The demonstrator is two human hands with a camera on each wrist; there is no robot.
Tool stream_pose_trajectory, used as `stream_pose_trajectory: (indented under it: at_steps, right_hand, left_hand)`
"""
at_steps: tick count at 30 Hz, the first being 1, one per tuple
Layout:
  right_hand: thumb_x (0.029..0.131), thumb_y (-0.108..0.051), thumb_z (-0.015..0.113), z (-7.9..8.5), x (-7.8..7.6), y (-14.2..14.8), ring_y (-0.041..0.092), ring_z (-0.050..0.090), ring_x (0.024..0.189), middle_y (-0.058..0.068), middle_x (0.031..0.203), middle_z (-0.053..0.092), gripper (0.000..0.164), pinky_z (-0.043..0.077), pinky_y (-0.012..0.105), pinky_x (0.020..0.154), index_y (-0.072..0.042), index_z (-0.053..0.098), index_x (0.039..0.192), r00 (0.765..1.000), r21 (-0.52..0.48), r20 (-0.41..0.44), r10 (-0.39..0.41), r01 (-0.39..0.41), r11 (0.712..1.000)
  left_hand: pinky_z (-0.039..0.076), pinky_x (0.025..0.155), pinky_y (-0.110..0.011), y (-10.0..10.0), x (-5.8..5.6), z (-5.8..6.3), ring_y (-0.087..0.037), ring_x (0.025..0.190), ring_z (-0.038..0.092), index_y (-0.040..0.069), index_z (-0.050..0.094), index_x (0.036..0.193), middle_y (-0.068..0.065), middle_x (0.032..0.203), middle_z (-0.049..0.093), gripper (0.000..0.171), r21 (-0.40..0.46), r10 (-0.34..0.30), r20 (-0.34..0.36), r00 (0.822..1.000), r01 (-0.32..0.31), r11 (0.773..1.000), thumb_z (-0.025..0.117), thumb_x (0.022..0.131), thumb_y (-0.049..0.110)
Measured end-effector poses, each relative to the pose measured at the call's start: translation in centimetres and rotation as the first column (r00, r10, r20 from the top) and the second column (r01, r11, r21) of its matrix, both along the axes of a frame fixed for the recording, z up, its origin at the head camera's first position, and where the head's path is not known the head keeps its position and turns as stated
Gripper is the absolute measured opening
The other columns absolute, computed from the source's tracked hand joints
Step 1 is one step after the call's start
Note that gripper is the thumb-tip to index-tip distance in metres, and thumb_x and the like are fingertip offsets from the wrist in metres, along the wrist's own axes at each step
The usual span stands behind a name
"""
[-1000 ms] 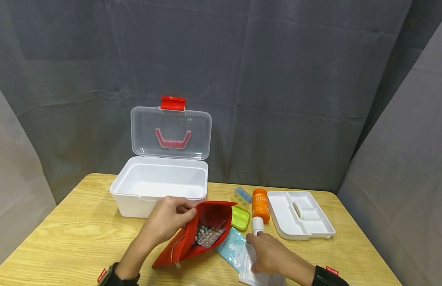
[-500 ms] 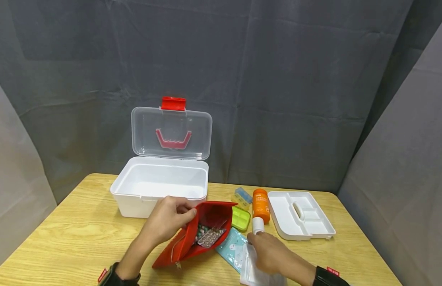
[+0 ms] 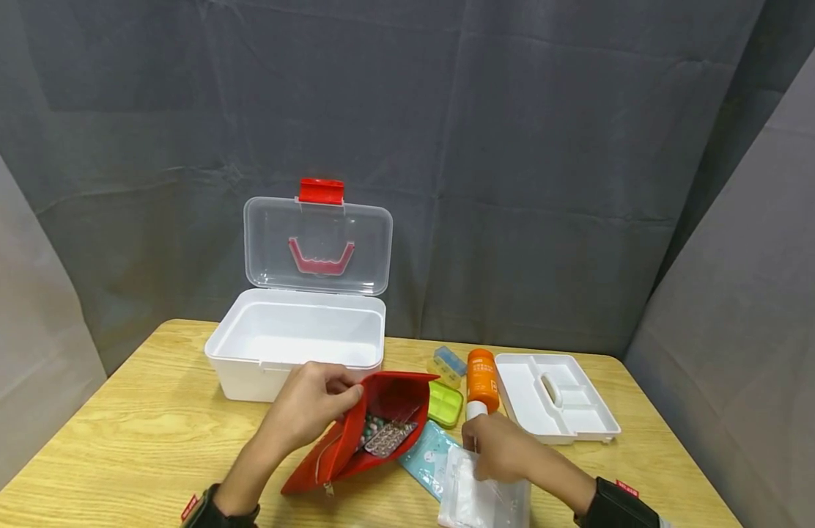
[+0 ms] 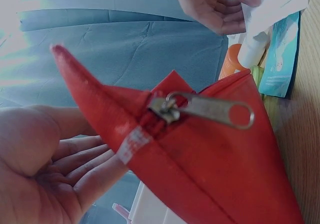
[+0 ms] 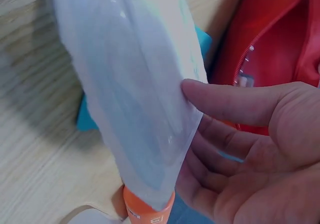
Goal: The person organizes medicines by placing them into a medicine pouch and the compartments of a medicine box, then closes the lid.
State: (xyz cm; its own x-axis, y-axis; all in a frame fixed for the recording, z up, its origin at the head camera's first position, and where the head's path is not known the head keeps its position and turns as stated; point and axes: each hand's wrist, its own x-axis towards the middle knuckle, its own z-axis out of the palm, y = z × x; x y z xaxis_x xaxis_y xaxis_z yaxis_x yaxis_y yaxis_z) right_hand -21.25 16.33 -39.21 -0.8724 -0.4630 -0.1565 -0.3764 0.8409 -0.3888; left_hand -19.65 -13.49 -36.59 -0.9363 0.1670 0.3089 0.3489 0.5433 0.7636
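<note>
My left hand (image 3: pixel 313 403) pinches the upper edge of a red zip pouch (image 3: pixel 308 473), whose mouth gapes toward the right. Inside it lie silvery blister packs (image 3: pixel 391 438) of pills. In the left wrist view the zip's metal pull (image 4: pixel 215 109) hangs close to the camera. My right hand (image 3: pixel 503 451) pinches a flat, see-through plastic packet with something white in it (image 3: pixel 476 499) between thumb and fingers; the right wrist view shows the packet (image 5: pixel 135 84) raised and tilted. Partly covered by it is a light-blue printed packet (image 3: pixel 429 458).
An open white box (image 3: pixel 242 374) with a clear lid (image 3: pixel 315 220) stands behind the pouch. A green pill case (image 3: pixel 445 405), a blue-and-yellow pill box (image 3: pixel 449 363), an orange bottle (image 3: pixel 482 378) with a white cap and a white divided tray (image 3: pixel 529 381) lie to the right.
My right hand has moved slightly up and to the right at the packet's top edge, uncovering more of the packet and overlapping the bottle's cap. The left hand and the pouch stay put.
</note>
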Motion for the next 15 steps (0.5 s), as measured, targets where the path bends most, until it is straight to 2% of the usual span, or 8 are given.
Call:
stream_pose_trajectory:
  at_steps: [6, 11, 15]
  right_hand:
    - [0.061, 0.010, 0.072, 0.6, -0.3, 0.5, 0.014, 0.048, 0.061, -0.004, 0.065, 0.054, 0.026, 0.039, 0.024, 0.051, -0.011, 0.063, 0.074, 0.995, -0.080, 0.046, 0.094, -0.090, 0.993]
    - [0.062, 0.010, 0.069, 1.1, -0.1, 0.6, 0.008, 0.044, 0.056, -0.008, 0.060, 0.049, 0.024, 0.036, 0.021, 0.051, -0.010, 0.063, 0.073, 0.986, -0.138, 0.094, 0.138, -0.124, 0.983]
    - [0.065, 0.010, 0.070, 1.9, 0.1, 0.3, 0.008, 0.045, 0.057, -0.007, 0.060, 0.050, 0.023, 0.035, 0.022, 0.053, -0.009, 0.063, 0.075, 0.977, -0.173, 0.145, 0.157, -0.131, 0.976]
  left_hand:
    - [0.055, 0.061, -0.022, 0.0, 0.1, 0.0, -0.006, 0.067, 0.067, 0.007, 0.078, 0.087, 0.000, 0.077, 0.075, 0.008, 0.008, 0.001, 0.017, 1.000, -0.001, 1.000, 0.071, 0.087, 0.009]
    - [0.056, 0.060, -0.022, 0.1, 0.1, 0.0, -0.007, 0.067, 0.067, 0.006, 0.078, 0.089, -0.001, 0.077, 0.075, 0.008, 0.019, -0.008, 0.031, 0.999, 0.007, 1.000, 0.070, 0.088, 0.009]
    - [0.056, 0.059, -0.023, 0.0, 0.1, 0.0, -0.007, 0.065, 0.067, 0.005, 0.078, 0.089, -0.001, 0.077, 0.075, 0.008, 0.025, -0.011, 0.034, 0.999, 0.011, 1.000, 0.070, 0.088, 0.009]
